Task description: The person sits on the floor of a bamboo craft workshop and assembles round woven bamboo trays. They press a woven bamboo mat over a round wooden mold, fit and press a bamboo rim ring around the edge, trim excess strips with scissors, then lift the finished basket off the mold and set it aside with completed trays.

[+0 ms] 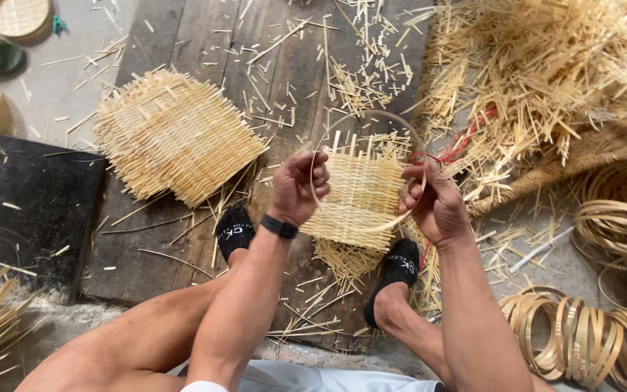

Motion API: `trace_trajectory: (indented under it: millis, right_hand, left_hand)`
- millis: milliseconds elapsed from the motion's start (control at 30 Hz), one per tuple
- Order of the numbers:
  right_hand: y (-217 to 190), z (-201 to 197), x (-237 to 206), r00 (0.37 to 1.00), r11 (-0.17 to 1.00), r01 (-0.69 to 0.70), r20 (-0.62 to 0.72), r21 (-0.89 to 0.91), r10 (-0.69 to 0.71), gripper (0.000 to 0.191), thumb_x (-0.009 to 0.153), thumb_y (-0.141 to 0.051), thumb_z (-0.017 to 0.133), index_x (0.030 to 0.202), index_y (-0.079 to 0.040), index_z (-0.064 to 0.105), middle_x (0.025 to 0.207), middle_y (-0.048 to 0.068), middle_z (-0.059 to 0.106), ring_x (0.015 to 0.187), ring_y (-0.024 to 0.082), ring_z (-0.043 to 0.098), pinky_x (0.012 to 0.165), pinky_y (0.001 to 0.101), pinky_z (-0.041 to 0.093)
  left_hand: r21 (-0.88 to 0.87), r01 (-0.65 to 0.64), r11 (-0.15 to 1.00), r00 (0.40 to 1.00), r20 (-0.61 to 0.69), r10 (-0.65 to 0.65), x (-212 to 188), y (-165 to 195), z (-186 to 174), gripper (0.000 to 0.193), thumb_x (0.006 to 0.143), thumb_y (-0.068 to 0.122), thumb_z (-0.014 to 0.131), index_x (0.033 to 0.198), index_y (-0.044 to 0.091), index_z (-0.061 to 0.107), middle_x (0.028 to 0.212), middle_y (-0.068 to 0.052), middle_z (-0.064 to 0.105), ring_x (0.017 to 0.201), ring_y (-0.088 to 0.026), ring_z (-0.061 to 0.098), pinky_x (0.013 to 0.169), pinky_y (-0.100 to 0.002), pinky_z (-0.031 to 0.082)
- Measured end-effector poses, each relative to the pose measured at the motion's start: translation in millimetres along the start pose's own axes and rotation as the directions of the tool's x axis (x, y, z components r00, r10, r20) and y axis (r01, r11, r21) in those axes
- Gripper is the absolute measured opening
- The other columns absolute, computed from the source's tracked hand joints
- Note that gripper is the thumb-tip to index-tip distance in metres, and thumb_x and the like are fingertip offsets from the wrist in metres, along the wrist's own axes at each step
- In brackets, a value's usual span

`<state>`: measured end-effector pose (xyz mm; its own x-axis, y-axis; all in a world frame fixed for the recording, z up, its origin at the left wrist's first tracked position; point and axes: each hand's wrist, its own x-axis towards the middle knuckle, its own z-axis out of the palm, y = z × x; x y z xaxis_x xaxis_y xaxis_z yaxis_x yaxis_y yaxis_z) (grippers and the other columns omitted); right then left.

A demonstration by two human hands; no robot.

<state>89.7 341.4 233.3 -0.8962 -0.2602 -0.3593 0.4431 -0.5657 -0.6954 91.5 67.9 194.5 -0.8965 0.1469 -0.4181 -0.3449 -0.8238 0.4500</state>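
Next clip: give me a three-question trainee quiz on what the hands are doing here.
1. True or false: both hands grip the woven mat.
2. What bends around it? A) a thin bamboo hoop B) a metal wire C) a rope
3. Where does the stack of woven mats lie?

Key: 1 true, the left hand and right hand hold opposite edges. 2 A. 3 On the wooden board, on the left hand's side.

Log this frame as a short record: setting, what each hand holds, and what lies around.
setting: wooden board on the floor, person seated
left hand: grips the left edge of a woven bamboo mat and the thin hoop around it
right hand: grips the mat's right edge
stack of woven mats: on the board, left of the hands
bamboo rings: piled at right
loose bamboo strips: heaped upper right
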Motion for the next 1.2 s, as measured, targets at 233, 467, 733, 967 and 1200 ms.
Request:
trace_trajectory:
  millis: [233, 467, 733, 967, 1200]
  right_hand:
    - [19, -23, 9, 0.994, 0.993, -0.103, -0.031, 0.052, 0.104, 0.041, 0.101, -0.036, 0.069, 0.073, -0.007, 0.061, 0.057, -0.004, 0.037, 0.049, 0.007, 0.036, 0.038, 0.0217, 0.029]
    - [5, -28, 9, 0.991, 0.999, -0.044, -0.125, 0.001, 0.044, 0.042, 0.097, -0.037, 0.070, 0.065, -0.013, 0.055, 0.053, -0.005, 0.038, 0.040, 0.005, 0.029, 0.033, 0.0214, 0.023]
    - [16, -12, 2, 0.980, 0.995, -0.037, -0.192, 0.091, 0.054, 0.045, 0.095, -0.044, 0.066, 0.074, -0.004, 0.068, 0.054, -0.002, 0.041, 0.046, 0.009, 0.038, 0.040, 0.0243, 0.030]
    - [37, -36, 10, 0.968, 0.972, 0.133, -0.235, 0.194, -0.086, 0.043, 0.097, -0.039, 0.071, 0.064, -0.015, 0.055, 0.050, -0.006, 0.031, 0.040, 0.007, 0.029, 0.035, 0.0249, 0.024]
    - [40, -55, 11, 0.958, 0.993, 0.072, -0.272, -0.095, -0.095, 0.033, 0.096, -0.034, 0.065, 0.081, -0.005, 0.069, 0.055, -0.003, 0.048, 0.045, 0.009, 0.047, 0.040, 0.0234, 0.041]
  left_hand:
    - [0.251, 0.255, 0.934, 0.966, -0.033, -0.255, -5, -2, 7, 0.037, 0.099, 0.036, 0.066, 0.073, 0.010, 0.065, 0.051, 0.009, 0.045, 0.043, -0.005, 0.038, 0.040, -0.021, 0.030]
    - [0.006, 0.221, 0.975, 0.972, -0.079, -0.220, -11, -29, 0, 0.046, 0.101, 0.034, 0.063, 0.059, 0.015, 0.056, 0.044, 0.006, 0.045, 0.037, -0.007, 0.037, 0.034, -0.024, 0.029]
    - [-0.197, -0.008, 0.980, 0.998, -0.070, -0.006, -14, -36, 8, 0.041, 0.100, 0.029, 0.061, 0.062, 0.013, 0.059, 0.046, 0.003, 0.049, 0.039, -0.008, 0.039, 0.037, -0.024, 0.033]
    - [-0.067, 0.088, 0.994, 0.994, -0.051, -0.092, -10, -40, 5, 0.040, 0.101, 0.027, 0.061, 0.064, 0.011, 0.062, 0.046, 0.006, 0.047, 0.038, -0.006, 0.035, 0.034, -0.023, 0.030]
    - [0.075, 0.041, 0.996, 0.977, -0.211, -0.025, 0, -53, -13, 0.029, 0.100, 0.033, 0.066, 0.085, 0.008, 0.071, 0.050, 0.007, 0.047, 0.041, -0.005, 0.037, 0.038, -0.021, 0.032]
